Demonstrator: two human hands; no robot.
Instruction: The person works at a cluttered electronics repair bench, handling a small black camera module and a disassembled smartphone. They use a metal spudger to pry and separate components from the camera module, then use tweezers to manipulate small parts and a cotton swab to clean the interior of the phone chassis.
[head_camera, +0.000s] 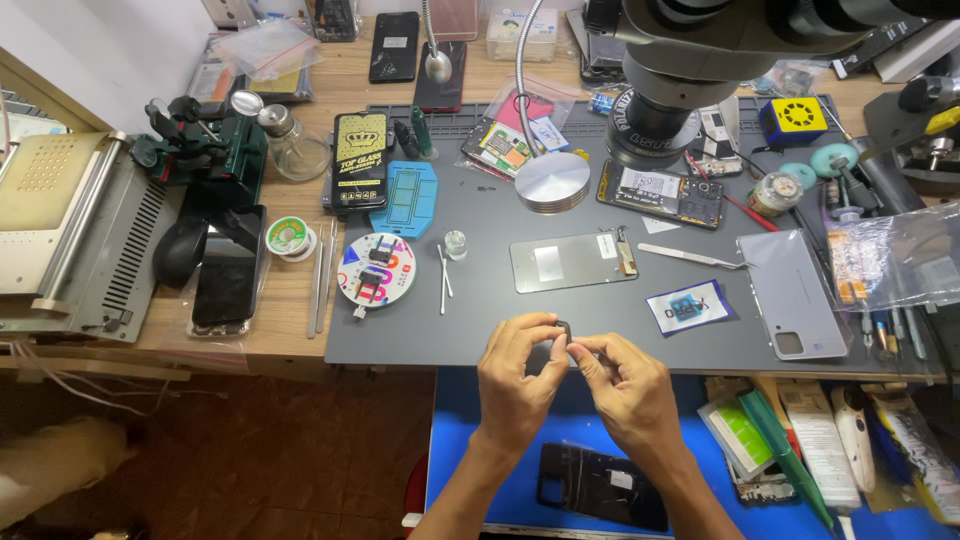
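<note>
My left hand (515, 378) and my right hand (625, 385) meet at the near edge of the dark grey work mat (420, 330). Between their fingertips they pinch a tiny dark part (563, 330); its exact shape is too small to tell. Beyond the hands a phone display panel (572, 262) lies flat on the mat. Metal tweezers (692, 257) rest to its right. An opened phone body (660, 193) with its circuit board showing lies farther back. A lilac phone back cover (792, 292) sits at the right.
A microscope head (680, 60) hangs over the mat's far side, with a round silver disc (552, 181) beside it. A round parts dish (376, 269), cotton swabs (443, 280) and a solder spool (288, 237) lie left. A black phone case (603, 486) rests on the blue surface below.
</note>
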